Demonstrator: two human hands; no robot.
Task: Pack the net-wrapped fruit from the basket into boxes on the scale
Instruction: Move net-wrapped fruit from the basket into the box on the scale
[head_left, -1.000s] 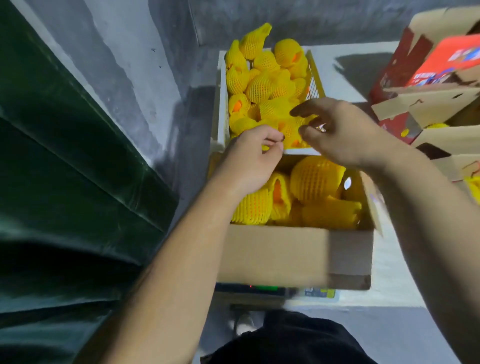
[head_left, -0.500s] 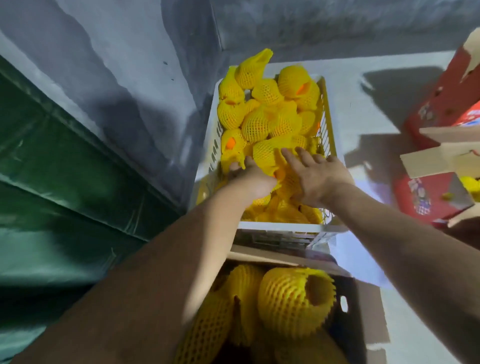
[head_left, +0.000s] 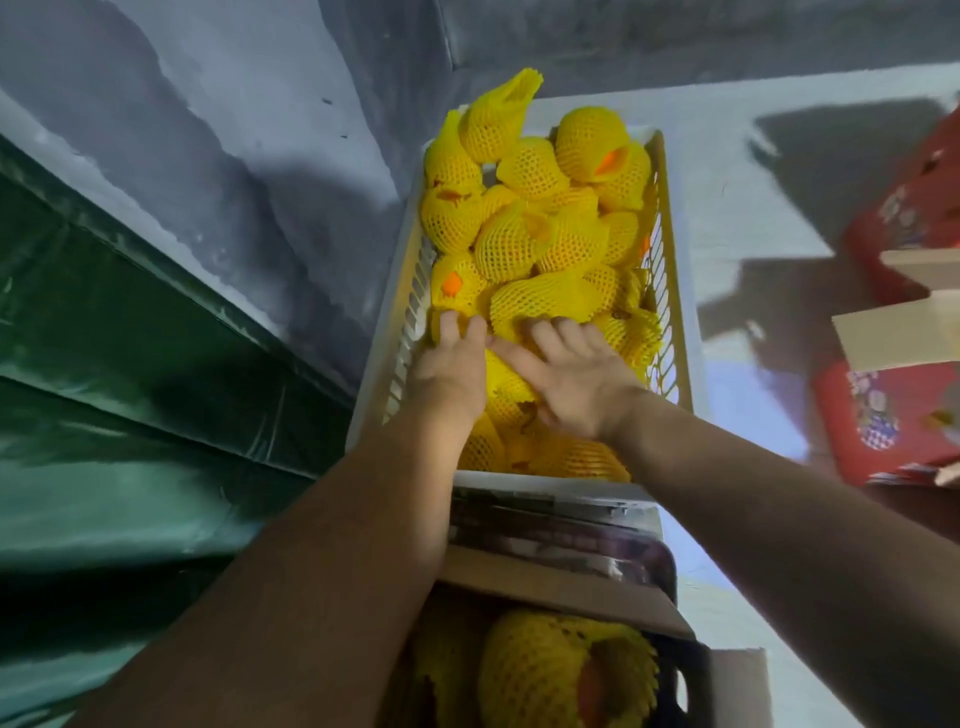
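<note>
A white slatted basket (head_left: 677, 270) holds several fruits in yellow foam net (head_left: 519, 239), some showing orange through the mesh. Both my hands reach into its near half. My left hand (head_left: 451, 364) lies with straight fingers on a fruit by the basket's left wall. My right hand (head_left: 571, 382) rests spread over a fruit beside it, thumb stretched left and fingertips hidden under a long wrapped fruit (head_left: 540, 301). At the bottom edge is an open cardboard box (head_left: 550, 584) holding more net-wrapped fruit (head_left: 561, 675). No scale is in view.
A grey wall and a green tarp (head_left: 130, 415) close off the left side. Red printed cartons (head_left: 883, 415) with raised cardboard flaps (head_left: 893, 332) stand at the right on the pale floor. A dark object lies between basket and box.
My view has tilted up from the box to the basket. Both hands have left the box's far edge and gone deeper into the basket, onto the fruit.
</note>
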